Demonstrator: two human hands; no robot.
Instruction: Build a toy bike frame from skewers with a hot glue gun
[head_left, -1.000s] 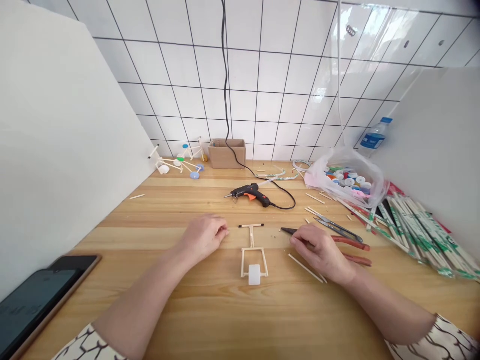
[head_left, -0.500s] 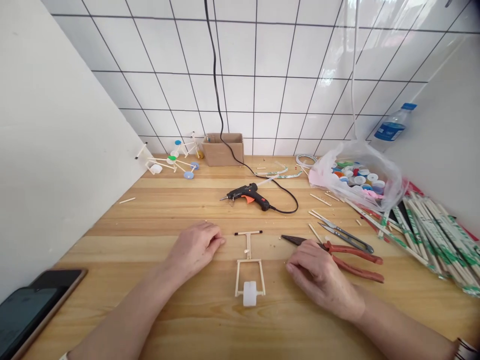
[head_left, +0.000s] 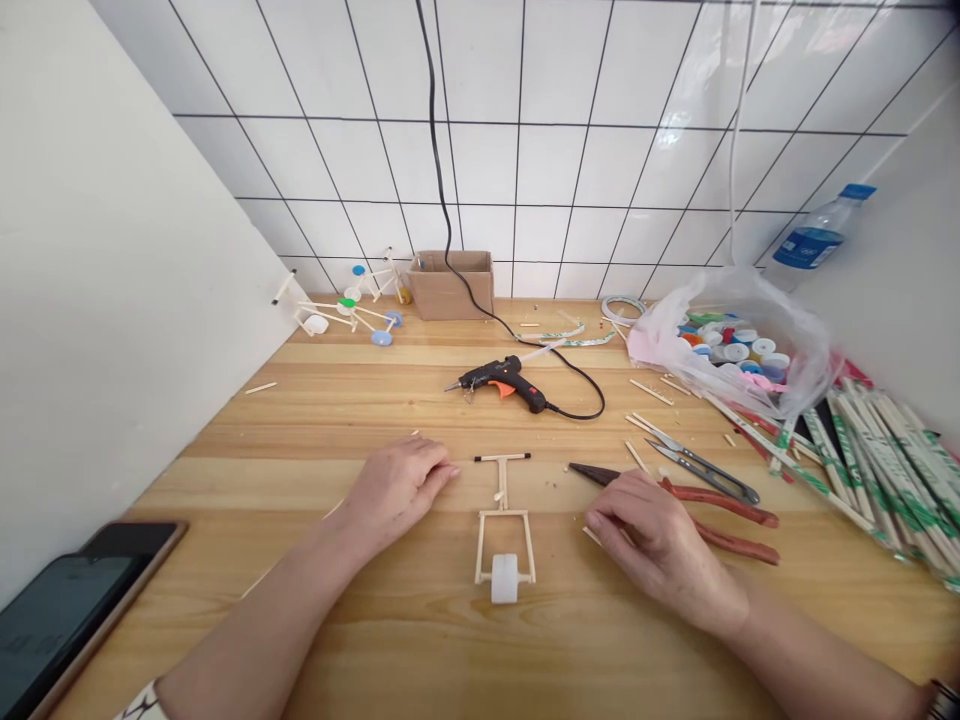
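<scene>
My left hand point(head_left: 397, 487) lies palm down on the wooden table point(head_left: 420, 640), fingers loosely bent and holding nothing. Its fingertips are just left of a small stick frame point(head_left: 502, 500) with a white wheel point(head_left: 505, 579) at its near end. My right hand point(head_left: 656, 545) rests palm down to the right of the frame, fingers relaxed, lying over a thin wooden stick point(head_left: 590, 534) of which only one end shows. Red-handled pliers point(head_left: 724, 500) lie just beyond that hand, touching its far side.
A black glue gun point(head_left: 504, 380) with its cable lies mid-table. Small snips point(head_left: 697, 462), a plastic bag of bottle caps point(head_left: 739, 340), wrapped chopsticks point(head_left: 885, 450) and a water bottle point(head_left: 821, 235) crowd the right. A cardboard box point(head_left: 454, 285), finished stick models point(head_left: 349, 312) and a phone point(head_left: 67, 600) sit left.
Both hands have stayed resting on the table beside the frame. The camera has tilted and shifted a little, so the whole scene sits slightly differently in view.
</scene>
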